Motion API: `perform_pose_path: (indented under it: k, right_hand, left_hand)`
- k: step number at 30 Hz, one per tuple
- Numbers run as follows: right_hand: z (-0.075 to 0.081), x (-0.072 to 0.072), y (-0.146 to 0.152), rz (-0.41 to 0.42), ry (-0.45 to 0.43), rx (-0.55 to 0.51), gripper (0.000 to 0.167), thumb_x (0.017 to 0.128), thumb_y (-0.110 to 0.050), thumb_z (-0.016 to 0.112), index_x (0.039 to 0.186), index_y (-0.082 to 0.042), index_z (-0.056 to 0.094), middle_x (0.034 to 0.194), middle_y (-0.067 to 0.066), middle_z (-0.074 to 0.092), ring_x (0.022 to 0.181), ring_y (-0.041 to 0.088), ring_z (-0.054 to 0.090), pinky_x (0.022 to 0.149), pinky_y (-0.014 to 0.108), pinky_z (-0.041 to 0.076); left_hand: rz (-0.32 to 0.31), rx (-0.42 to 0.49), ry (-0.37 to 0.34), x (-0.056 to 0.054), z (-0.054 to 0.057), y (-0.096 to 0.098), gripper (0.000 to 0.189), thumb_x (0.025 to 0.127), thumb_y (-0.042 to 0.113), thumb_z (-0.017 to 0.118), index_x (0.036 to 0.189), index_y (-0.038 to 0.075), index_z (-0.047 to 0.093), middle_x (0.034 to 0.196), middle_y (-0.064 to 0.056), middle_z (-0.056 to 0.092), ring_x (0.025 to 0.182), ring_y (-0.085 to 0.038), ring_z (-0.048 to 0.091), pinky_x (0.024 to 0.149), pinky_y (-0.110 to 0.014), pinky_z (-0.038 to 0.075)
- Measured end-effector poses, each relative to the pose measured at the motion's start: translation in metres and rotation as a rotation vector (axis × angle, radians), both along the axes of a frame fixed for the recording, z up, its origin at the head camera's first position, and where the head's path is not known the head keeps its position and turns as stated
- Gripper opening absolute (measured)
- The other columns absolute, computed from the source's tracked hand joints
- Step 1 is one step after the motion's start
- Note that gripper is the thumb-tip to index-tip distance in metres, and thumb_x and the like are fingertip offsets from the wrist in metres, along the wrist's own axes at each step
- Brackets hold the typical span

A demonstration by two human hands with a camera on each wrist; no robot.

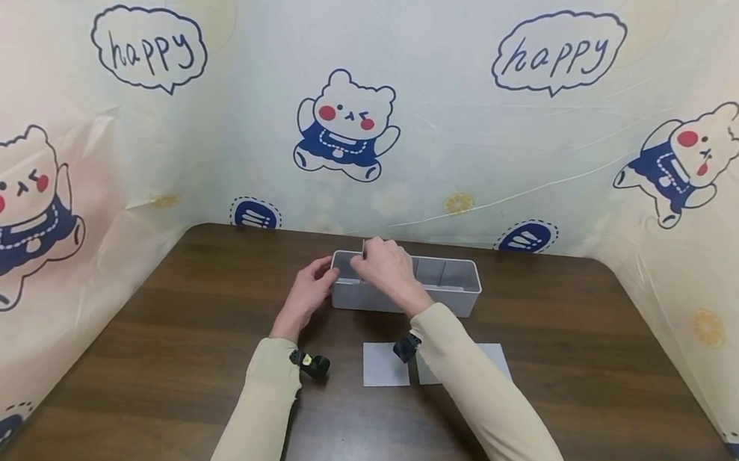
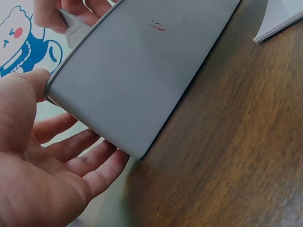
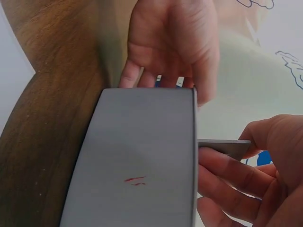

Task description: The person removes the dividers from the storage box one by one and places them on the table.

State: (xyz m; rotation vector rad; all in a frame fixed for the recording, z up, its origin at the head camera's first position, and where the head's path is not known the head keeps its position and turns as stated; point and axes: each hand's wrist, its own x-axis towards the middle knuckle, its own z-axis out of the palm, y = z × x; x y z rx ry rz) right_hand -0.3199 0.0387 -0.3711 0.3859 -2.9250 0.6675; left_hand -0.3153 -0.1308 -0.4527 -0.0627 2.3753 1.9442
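A long grey storage box point(image 1: 362, 299) with inner partitions stands near the table's far edge. My left hand point(image 1: 309, 293) holds its left end, thumb at the rim corner and fingers spread along the end wall. In the right wrist view, my right hand point(image 3: 265, 175) pinches a thin grey divider point(image 3: 225, 146) between thumb and fingers. The divider sticks up past the rim near the box's left end; its lower part is hidden inside. Small red marks point(image 2: 158, 27) show on the box's front wall.
Two flat white pieces, one square on the left point(image 1: 386, 367) and another on the right point(image 1: 496, 358), lie on the dark wooden table point(image 1: 193, 362) before the box. My right forearm partly covers the right one. A printed curtain point(image 1: 422, 116) surrounds the table's back and sides.
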Motion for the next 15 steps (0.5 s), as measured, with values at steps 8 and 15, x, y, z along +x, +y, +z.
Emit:
perform_pose_path:
  k: [8, 15]
  right_hand:
    - [0.010, 0.001, 0.003, 0.008, 0.021, -0.024, 0.024, 0.089, -0.027, 0.056, 0.066, -0.017, 0.058, 0.054, -0.001, 0.055, 0.048, 0.016, 0.053, 0.041, 0.026, 0.032]
    - [0.021, 0.004, 0.008, 0.020, 0.016, -0.040, 0.029, 0.088, -0.024, 0.055, 0.061, -0.015, 0.050, 0.050, -0.004, 0.041, 0.044, 0.013, 0.040, 0.040, 0.025, 0.026]
  left_hand:
    - [-0.004, 0.007, 0.003, -0.001, -0.002, -0.001, 0.050, 0.100, 0.032, 0.053, 0.147, 0.015, 0.043, 0.148, -0.012, 0.046, 0.132, -0.030, 0.047, 0.110, -0.049, 0.043]
    - [0.007, 0.012, -0.018, 0.001, 0.002, 0.001, 0.050, 0.101, 0.031, 0.052, 0.147, 0.015, 0.042, 0.149, -0.012, 0.045, 0.133, -0.029, 0.047, 0.111, -0.048, 0.043]
